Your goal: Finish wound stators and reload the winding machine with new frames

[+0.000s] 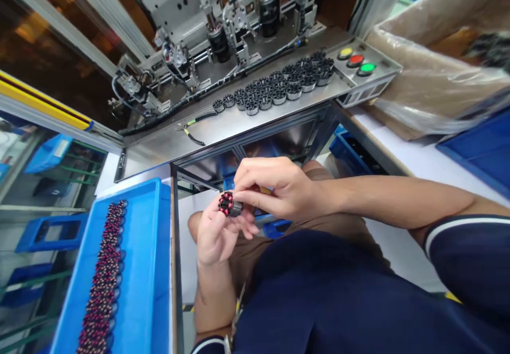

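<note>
Between my two hands, above my lap, is a small motor stator (pixel 226 204) with red copper windings and a dark ring-shaped body. My left hand (pixel 217 234) grips it from below and the left, its thumb along the near side. From the right, my right hand (pixel 274 186) reaches over with thumb and fingertips pinched together at the stator's edge. Whatever lies inside that pinch is too small or hidden to make out. More wound stators (pixel 105 269) stand in a long row in the blue tray (pixel 137 290) at the left.
Dark unwound stator cores (pixel 279 85) line the metal machine ledge (pixel 235 125). Cutting pliers (pixel 195 125) lie at the ledge's left. Yellow, red and green buttons (pixel 366 69) sit on a control box at right. Beside it stands a plastic-lined carton (pixel 422 77).
</note>
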Available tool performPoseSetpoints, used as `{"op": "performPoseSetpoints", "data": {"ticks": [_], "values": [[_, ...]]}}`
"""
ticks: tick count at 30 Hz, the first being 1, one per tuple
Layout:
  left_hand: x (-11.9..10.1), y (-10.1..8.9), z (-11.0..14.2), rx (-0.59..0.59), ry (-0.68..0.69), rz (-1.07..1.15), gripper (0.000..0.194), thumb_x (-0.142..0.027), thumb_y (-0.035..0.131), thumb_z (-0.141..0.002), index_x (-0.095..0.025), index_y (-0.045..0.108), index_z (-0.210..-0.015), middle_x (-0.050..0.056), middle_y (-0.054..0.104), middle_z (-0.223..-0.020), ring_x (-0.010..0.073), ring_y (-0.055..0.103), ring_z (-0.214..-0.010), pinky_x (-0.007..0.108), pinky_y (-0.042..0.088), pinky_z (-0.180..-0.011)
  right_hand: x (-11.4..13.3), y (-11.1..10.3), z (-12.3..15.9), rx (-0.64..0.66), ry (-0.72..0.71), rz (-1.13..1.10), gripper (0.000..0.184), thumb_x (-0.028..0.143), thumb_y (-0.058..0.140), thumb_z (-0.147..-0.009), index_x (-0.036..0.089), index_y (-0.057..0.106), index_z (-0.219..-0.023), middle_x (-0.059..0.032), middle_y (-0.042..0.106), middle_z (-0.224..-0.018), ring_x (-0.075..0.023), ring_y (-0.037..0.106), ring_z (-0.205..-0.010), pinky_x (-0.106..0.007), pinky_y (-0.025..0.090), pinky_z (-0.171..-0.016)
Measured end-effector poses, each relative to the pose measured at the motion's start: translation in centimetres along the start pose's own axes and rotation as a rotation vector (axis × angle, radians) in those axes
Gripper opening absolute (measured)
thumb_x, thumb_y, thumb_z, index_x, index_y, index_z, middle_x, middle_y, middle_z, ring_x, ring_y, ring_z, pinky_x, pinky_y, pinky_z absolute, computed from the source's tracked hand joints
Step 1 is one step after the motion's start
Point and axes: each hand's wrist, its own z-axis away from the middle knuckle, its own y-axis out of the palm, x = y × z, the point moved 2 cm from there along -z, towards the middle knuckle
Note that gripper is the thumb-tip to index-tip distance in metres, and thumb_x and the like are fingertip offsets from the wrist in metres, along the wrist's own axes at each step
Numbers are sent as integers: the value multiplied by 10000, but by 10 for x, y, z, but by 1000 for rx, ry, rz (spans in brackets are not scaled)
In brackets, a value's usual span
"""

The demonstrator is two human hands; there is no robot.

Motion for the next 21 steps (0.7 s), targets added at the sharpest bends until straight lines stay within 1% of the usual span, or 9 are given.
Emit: {"op": "performPoseSetpoints", "data": {"ticks": [2,5,7,9,11,13,16,18,21], "values": [[1,0,1,-79,103,-18,351,-446,764,-797,-253,644,-1066,-6,685,-788,110,646,-564,174,463,-444,0,-1,2,-48,42,23,133,134,630,-955,129,666,-827,-25,638,-755,-102,589,-703,-229,511,-640],[2,0,3,-145,243,0,367,-275,832,-729,-345,654,-1042,-35,712,-992,125,712,-803,215,583,-655,0,-1,3,-102,102,10,149,141,631,-952,127,667,-809,-22,638,-753,-99,588,-690,-224,507,-626],[1,1,2,-169,332,54,346,-271,852,-695,-360,668,-975,-60,706,-1083,150,706,-995,269,601,-838,0,0,2,-104,123,-26,144,130,629,-950,124,666,-810,-23,642,-762,-99,597,-702,-220,514,-634],[-1,2,-1,-182,375,121,313,-389,842,-711,-358,678,-976,-58,711,-1063,171,694,-1071,296,589,-906,2,0,1,-82,106,-75,136,128,634,-948,123,663,-815,-24,643,-768,-102,608,-722,-222,527,-657],[-2,4,-8,-150,279,132,383,-603,735,-772,-303,692,-1006,1,727,-1007,219,708,-1047,339,606,-858,3,-1,0,-34,61,-110,130,136,630,-955,129,658,-829,-22,644,-768,-105,619,-740,-228,541,-690],[-3,7,-14,-57,68,71,577,-750,581,-806,-210,703,-966,83,740,-934,293,726,-984,408,623,-762,4,-2,-1,18,21,-110,124,150,614,-969,137,654,-852,-20,644,-771,-108,628,-755,-236,550,-718],[-6,8,-16,116,-136,4,610,-754,571,-803,-156,691,-803,112,713,-705,331,743,-801,403,607,-572,5,-6,-1,70,6,-62,103,157,609,-975,137,651,-883,-28,651,-805,-111,637,-780,-240,554,-733],[-9,8,-13,152,-104,34,499,-649,653,-813,-153,701,-829,77,688,-616,272,724,-627,328,565,-468,6,-9,0,72,14,-21,96,152,620,-969,137,649,-878,-30,654,-817,-111,635,-781,-242,552,-730],[-11,7,-7,49,43,81,290,-420,747,-828,-202,707,-1014,30,728,-727,170,688,-530,235,530,-428,7,-11,1,24,57,60,121,147,627,-962,142,644,-843,-23,650,-799,-109,626,-752,-244,546,-712]]}}
